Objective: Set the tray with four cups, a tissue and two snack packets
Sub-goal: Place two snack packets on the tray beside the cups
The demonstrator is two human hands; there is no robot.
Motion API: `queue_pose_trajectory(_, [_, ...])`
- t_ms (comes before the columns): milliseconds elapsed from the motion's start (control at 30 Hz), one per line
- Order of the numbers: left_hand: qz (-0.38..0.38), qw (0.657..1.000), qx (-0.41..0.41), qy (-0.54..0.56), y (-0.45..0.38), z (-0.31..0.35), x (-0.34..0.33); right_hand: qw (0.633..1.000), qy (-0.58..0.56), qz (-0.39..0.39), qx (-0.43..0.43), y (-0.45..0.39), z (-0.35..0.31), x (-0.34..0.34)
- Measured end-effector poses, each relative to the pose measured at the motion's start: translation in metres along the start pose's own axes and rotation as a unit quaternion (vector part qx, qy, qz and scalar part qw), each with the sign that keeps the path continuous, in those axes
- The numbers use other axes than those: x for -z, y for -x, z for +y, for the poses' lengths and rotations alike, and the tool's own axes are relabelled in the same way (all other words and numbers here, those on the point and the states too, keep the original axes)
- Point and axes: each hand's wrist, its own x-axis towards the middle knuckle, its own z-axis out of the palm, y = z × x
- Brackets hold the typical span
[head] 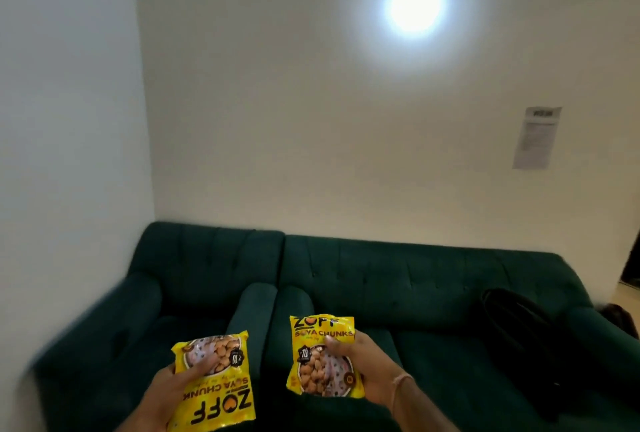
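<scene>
Holding one yellow snack packet in each hand, both raised over a dark green sofa [398, 279]. Left hand [173, 393] clamped on the left packet [216, 379], thumb across its front, print upside down, "ZOFF" at the near end. Right hand [367, 372] clamped on the right packet [323, 357], thumb on the face, print upright, "SOYA CHUNKS" readable. Packets apart, not touching; hands well apart too.

Sofa tufted, in two sections with padded arms meeting near the middle, pushed into a corner of plain white walls [277, 119]. Bright light glare [414, 3] high on the back wall. Printed paper sheet [536, 137] stuck on the wall to the right, text too blurred to read. Black bag [519, 334] lying on the right seat, shape hard to make out. Dark doorway edge cut off at far right. Left sofa edge smeared by blur. Forearms cut off by the bottom edge; thin band on the right wrist.
</scene>
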Motion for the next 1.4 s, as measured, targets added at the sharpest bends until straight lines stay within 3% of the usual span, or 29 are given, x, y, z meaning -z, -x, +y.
queue_pose_trajectory(267, [0.035,0.995,0.088,0.034,-0.006,-0.083,0.067,0.998,-0.024,0.003,-0.063,-0.024,0.090,-0.032])
queue_pose_trajectory(567, [0.037,0.985,0.169,-0.016,-0.013,-0.180,0.129,0.982,-0.040,0.099,-0.157,-0.039,0.234,-0.052])
queue_pose_trajectory(1100, [0.048,0.946,0.310,-0.081,-0.052,-0.400,0.168,0.941,-0.019,0.153,-0.300,-0.025,0.464,0.006])
queue_pose_trajectory(1400, [0.042,0.937,0.310,-0.153,-0.071,-0.489,0.171,0.925,0.070,0.196,-0.318,-0.029,0.535,0.035])
